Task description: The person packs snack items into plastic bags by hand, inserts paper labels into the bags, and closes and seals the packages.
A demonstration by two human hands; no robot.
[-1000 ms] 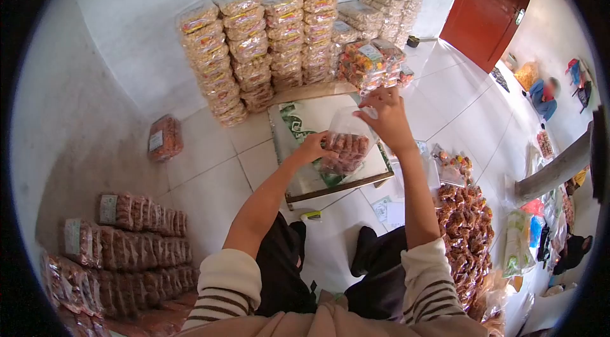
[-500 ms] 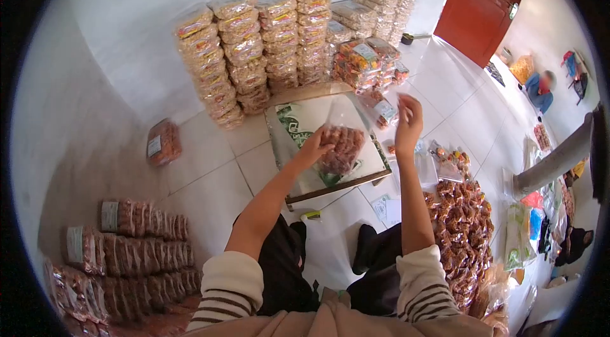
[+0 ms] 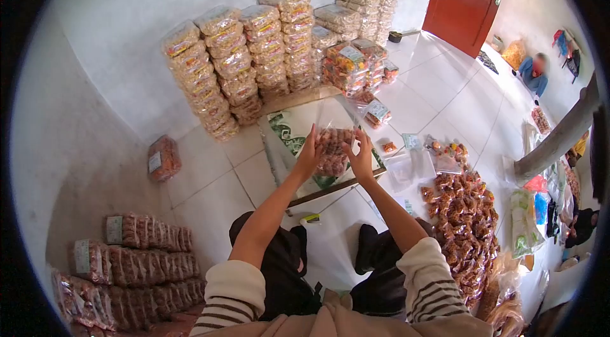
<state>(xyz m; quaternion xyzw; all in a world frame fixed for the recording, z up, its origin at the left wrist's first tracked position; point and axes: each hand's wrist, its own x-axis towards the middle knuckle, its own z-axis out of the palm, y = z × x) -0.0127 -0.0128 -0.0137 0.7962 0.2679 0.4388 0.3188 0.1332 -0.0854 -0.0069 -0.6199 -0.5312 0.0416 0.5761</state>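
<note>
A clear plastic bag of reddish-brown snacks (image 3: pixel 332 154) stands over the low table (image 3: pixel 298 175), its loose top rising at the back. My left hand (image 3: pixel 308 154) grips the bag's left side, fingers along the plastic. On the opposite side, my right hand (image 3: pixel 361 159) is closed against the bag, with its fingertips near the upper right edge. Something small and pale shows by those fingertips, too small to make out. The tabletop has a white and green printed covering, partly hidden by the bag and my hands.
Tall stacks of packed snack bags (image 3: pixel 229 60) line the wall. Rows of filled bags (image 3: pixel 149 265) lie at lower left, and a heap of small brown packets (image 3: pixel 464 229) at right. A yellow-green cutter (image 3: pixel 311 218) lies near my feet. A person (image 3: pixel 532 76) sits far right.
My right hand has come down and left from beside the table to the bag's right side. My left hand stays on the bag, which now stands more upright.
</note>
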